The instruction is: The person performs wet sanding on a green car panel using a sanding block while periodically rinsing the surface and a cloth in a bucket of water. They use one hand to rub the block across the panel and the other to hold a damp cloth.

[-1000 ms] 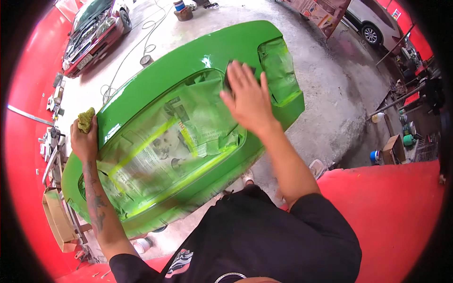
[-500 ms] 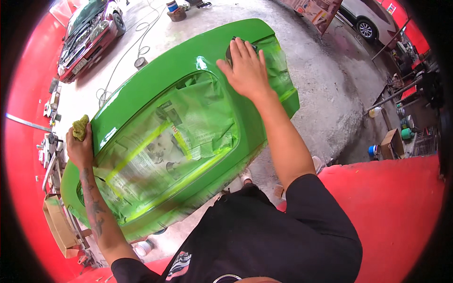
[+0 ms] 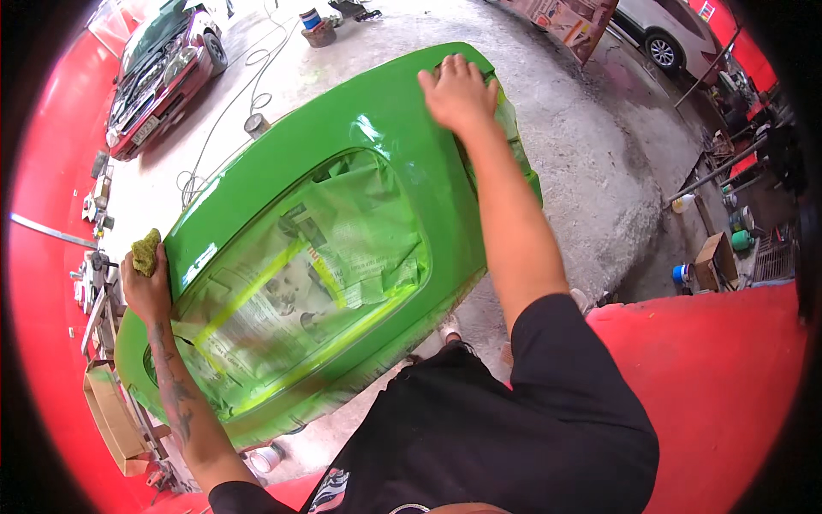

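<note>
Holding a yellow-green sponge (image 3: 145, 252) in the head view, the left hand (image 3: 147, 287) has its fingers curled in around it at the upper left edge of the green panel (image 3: 295, 150). The right hand (image 3: 461, 96) lies on that panel near its upper right corner, fingers stretched out and slightly spread; whether anything is under the palm cannot be told. Between both sets of fingers runs the panel, masking paper (image 3: 360, 231) covering its middle. Beyond the left fingers, up and to the right, stands a grey can (image 3: 256, 126); farther off, left of the right fingers, is a blue-banded tin (image 3: 312, 17). Well below the left fingers are an open cardboard box (image 3: 111, 415) and a white tub (image 3: 266, 459). Far right of the right fingers, lower down, sits a green container (image 3: 741, 241). What these hold cannot be made out.
</note>
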Motion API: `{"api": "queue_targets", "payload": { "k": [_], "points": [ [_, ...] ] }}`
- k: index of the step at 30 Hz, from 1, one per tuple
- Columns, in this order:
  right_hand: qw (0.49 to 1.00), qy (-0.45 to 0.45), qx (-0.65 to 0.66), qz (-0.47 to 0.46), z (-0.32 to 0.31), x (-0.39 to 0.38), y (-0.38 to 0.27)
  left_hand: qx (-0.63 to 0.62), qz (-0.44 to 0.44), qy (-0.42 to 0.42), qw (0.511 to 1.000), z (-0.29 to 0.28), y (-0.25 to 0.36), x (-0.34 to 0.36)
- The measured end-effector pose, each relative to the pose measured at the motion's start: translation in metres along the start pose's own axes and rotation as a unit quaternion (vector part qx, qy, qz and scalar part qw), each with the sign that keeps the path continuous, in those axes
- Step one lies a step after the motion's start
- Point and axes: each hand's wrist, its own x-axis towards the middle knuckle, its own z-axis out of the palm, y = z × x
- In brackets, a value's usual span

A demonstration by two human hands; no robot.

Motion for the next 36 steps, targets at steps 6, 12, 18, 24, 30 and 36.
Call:
{"api": "queue_targets", "payload": {
  "k": [6, 12, 18, 24, 30, 36],
  "points": [
    [0.992, -0.03, -0.001, -0.122, -0.003, -0.035, -0.004, -0.001, 0.011, 0.012, 1.0, -0.005, -0.006, -0.004],
    [0.999, -0.046, -0.007, 0.007, -0.004, 0.025, 0.016, -0.011, 0.018, 0.013, 1.0, 0.001, 0.002, 0.002],
    [0.993, -0.057, -0.003, -0.107, 0.002, -0.007, -0.011, -0.023, 0.018, 0.013, 0.999, -0.006, -0.006, -0.005],
    [0.995, -0.092, -0.027, -0.012, -0.003, 0.052, 0.01, -0.014, 0.029, 0.027, 0.999, 0.001, 0.003, 0.001],
    [0.986, -0.087, -0.005, -0.141, 0.001, 0.022, -0.021, 0.005, 0.002, 0.004, 1.0, -0.007, -0.008, -0.006],
    [0.988, -0.131, -0.068, -0.034, -0.001, 0.093, 0.008, 0.007, 0.016, 0.03, 0.999, 0.002, 0.006, 0.003]
  ]
}}
